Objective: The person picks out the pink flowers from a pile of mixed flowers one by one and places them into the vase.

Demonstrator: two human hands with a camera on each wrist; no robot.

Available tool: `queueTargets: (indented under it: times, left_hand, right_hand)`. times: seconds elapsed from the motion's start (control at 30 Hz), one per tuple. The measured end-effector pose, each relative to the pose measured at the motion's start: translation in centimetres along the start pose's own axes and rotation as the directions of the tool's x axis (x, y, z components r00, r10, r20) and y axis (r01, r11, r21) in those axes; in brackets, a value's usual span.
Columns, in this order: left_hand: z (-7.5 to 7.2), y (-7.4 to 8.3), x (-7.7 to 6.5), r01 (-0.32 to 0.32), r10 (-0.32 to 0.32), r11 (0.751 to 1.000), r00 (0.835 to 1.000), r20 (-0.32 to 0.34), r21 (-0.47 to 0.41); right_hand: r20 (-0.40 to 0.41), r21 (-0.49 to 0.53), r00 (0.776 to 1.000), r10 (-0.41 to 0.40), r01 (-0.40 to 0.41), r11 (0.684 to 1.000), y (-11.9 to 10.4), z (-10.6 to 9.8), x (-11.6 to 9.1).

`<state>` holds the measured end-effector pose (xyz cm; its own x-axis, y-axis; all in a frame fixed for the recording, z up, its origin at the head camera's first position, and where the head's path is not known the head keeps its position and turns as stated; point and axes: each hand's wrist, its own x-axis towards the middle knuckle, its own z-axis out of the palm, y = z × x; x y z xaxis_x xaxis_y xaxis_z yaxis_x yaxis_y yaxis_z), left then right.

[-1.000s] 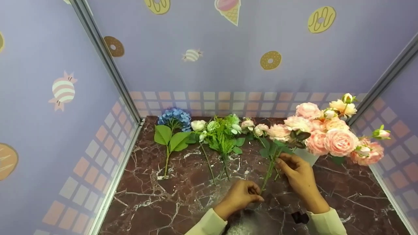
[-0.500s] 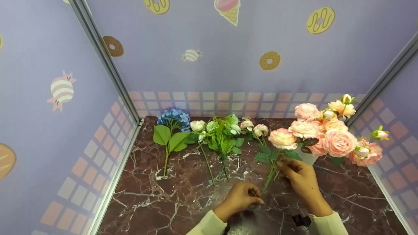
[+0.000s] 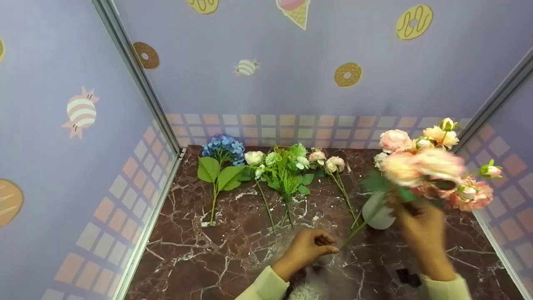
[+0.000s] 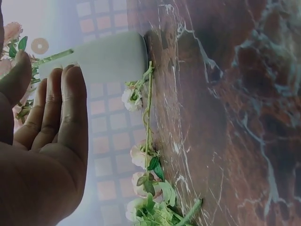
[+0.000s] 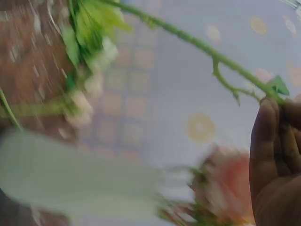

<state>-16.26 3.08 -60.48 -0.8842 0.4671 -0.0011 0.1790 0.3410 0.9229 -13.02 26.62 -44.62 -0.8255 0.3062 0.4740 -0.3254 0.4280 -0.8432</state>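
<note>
My right hand (image 3: pixel 424 235), blurred by motion, pinches the green stem (image 5: pixel 202 45) of a pink peony between thumb and fingers. Its pink bloom (image 3: pixel 399 168) overlaps the other pink flowers above the white vase (image 3: pixel 378 213). The stem's lower end slants down to the left, in front of the vase. Near that end, my left hand (image 3: pixel 306 252) stays low over the table, fingers loosely bent and nothing between them. In the left wrist view the vase (image 4: pixel 113 59) rises just beyond the left fingertips.
More pink blooms (image 3: pixel 474 196) fill the vase at right. Along the back lie a blue hydrangea (image 3: pixel 222 150), a white flower (image 3: pixel 254 157), green sprigs (image 3: pixel 285 179) and small pink roses (image 3: pixel 335 163). Patterned walls (image 3: pixel 266 96) enclose the marble-patterned table (image 3: pixel 187 258).
My right hand has moved right with the peony, its bloom shifting toward the vase's flowers. The lower stem has come away from my left hand, which keeps nearly the same place.
</note>
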Motion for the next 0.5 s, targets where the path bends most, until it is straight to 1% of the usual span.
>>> queueTargets:
  times: [0.03,0.07,0.13,0.2,0.3,0.37,0.43,0.5]
  left_hand:
    - [0.0,0.0,0.0,-0.003,0.003,1.000,1.000,-0.004,-0.001]
    - [0.0,-0.1,0.1,-0.007,0.007,1.000,1.000,-0.006,0.002]
    - [0.0,-0.1,0.1,-0.007,0.007,1.000,1.000,-0.010,0.006]
    - [0.0,-0.1,0.1,-0.006,0.006,1.000,1.000,-0.009,0.001]
    - [0.1,-0.2,0.1,-0.003,0.003,1.000,1.000,-0.002,-0.008]
    - [0.2,-0.2,0.1,0.000,0.000,1.000,1.000,0.005,-0.011]
    - [0.3,-0.3,0.1,0.008,-0.008,1.000,1.000,0.008,-0.016]
    - [0.3,-0.3,0.1,0.017,-0.017,1.000,1.000,0.009,-0.027]
  right_hand:
    - [-0.065,-0.036,0.997,-0.053,0.050,0.998,-0.1,-0.6,0.4]
    - [-0.124,-0.075,0.987,-0.105,0.097,0.993,-0.2,-1.3,0.8]
    - [-0.232,-0.166,0.951,-0.204,0.168,0.972,0.0,-2.4,1.7]
    - [-0.316,-0.262,0.909,-0.270,0.190,0.946,0.3,-3.3,2.5]
    - [-0.390,-0.343,0.878,-0.277,0.141,0.929,0.4,-4.0,3.2]
    - [-0.417,-0.372,0.865,-0.278,0.116,0.921,0.2,-4.3,3.4]
    - [-0.433,-0.389,0.853,-0.293,0.116,0.914,-0.3,-4.2,3.4]
    - [-0.449,-0.387,0.833,-0.324,0.145,0.911,-1.0,-4.1,3.4]
